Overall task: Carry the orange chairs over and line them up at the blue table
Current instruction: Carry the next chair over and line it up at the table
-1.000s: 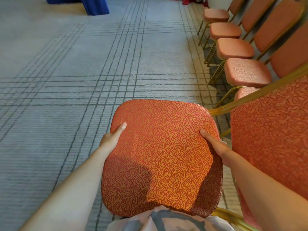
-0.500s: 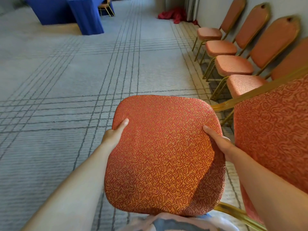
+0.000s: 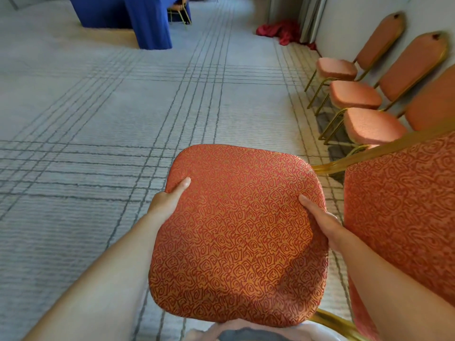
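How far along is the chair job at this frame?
Done: one orange chair already stands by the blue table, far across the carpet. In hand: left hand and right hand grip the seat edges of a patterned chair, well short of the table. Left: carry it over, then at least three chairs along the wall.

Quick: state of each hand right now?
Left hand: grips the left edge of the orange patterned fabric chair seat.
Right hand: grips that seat's right edge.
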Demonstrator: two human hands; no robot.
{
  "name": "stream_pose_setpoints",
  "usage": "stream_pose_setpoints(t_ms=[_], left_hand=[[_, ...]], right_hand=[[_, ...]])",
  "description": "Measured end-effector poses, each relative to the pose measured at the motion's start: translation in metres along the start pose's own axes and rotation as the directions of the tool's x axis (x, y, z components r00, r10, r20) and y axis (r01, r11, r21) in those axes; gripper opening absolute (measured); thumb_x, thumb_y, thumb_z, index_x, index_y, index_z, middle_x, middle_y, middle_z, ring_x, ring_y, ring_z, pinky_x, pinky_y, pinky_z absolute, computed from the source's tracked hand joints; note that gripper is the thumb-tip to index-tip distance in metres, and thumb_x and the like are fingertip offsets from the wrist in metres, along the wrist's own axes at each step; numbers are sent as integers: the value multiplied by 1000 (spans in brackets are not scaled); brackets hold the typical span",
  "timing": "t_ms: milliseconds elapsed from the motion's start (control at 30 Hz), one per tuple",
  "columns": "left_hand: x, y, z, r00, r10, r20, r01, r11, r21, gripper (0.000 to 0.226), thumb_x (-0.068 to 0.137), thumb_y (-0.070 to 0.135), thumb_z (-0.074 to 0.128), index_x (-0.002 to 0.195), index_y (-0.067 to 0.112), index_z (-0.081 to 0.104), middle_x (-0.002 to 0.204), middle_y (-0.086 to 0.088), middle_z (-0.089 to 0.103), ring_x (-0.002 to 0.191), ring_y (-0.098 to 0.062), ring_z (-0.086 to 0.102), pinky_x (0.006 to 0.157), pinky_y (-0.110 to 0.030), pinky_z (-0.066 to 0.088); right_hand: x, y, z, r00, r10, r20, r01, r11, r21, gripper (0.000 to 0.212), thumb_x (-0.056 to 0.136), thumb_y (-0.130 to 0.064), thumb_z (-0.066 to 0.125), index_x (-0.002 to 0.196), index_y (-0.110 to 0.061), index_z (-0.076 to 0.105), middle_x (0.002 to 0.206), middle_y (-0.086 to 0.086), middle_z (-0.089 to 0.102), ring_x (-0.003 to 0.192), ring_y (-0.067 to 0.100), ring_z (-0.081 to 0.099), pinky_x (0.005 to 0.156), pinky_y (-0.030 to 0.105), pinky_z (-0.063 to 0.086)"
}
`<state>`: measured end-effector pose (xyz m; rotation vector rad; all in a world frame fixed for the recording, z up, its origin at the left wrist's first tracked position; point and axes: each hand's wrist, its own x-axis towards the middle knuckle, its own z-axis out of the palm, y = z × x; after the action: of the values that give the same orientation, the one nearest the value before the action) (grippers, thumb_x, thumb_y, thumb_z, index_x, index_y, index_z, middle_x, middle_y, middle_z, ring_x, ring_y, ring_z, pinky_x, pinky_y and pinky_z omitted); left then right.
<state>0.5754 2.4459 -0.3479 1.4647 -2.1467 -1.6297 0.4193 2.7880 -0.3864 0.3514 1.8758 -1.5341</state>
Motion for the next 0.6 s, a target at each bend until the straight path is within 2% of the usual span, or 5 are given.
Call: stream_pose_setpoints(t_ms=[100,233,367,500,600], left_hand=[[44,34,8,1000,-15,-18,15,1000,-22,82,78,71,56,126,5,60,123,-17,61,114,-30,57,85,-28,37],[95,67,13,998,-26,-54,23,999,-45,96,69,81,55,125,3,61,118,-14,62,116,-31,56,88,-29,39],[139,89,5,993,-50,-104,43,997,-71,79,76,71,58,119,5,65,111,-11,64,106,-28,59,84,-27,39],[194,110,-6,988,-79,-134,69,994,-82,79,78,68,59,123,3,62,122,-17,62,114,-30,58,83,-26,38],[230,123,-11,989,-97,-111,89,993,-76,78,79,67,60,123,3,62,122,-17,62,113,-30,58,82,-26,37]], right_hand=[[54,-47,5,999,22,24,-21,999,-40,102,34,-78,85,117,-20,70,102,4,77,95,25,73,98,42,53],[112,-103,22,998,3,59,2,996,-93,102,35,-79,84,119,-22,69,104,3,76,99,25,72,100,43,51],[157,-139,51,996,-1,86,12,992,-126,105,34,-80,83,120,-22,68,105,3,76,100,26,71,101,43,51],[210,-168,86,994,43,103,-27,988,-150,107,35,-80,83,122,-20,66,107,5,75,102,27,70,101,45,50],[244,-184,108,992,59,115,-43,989,-139,111,35,-80,83,126,-21,65,108,4,75,102,27,70,101,44,50]])
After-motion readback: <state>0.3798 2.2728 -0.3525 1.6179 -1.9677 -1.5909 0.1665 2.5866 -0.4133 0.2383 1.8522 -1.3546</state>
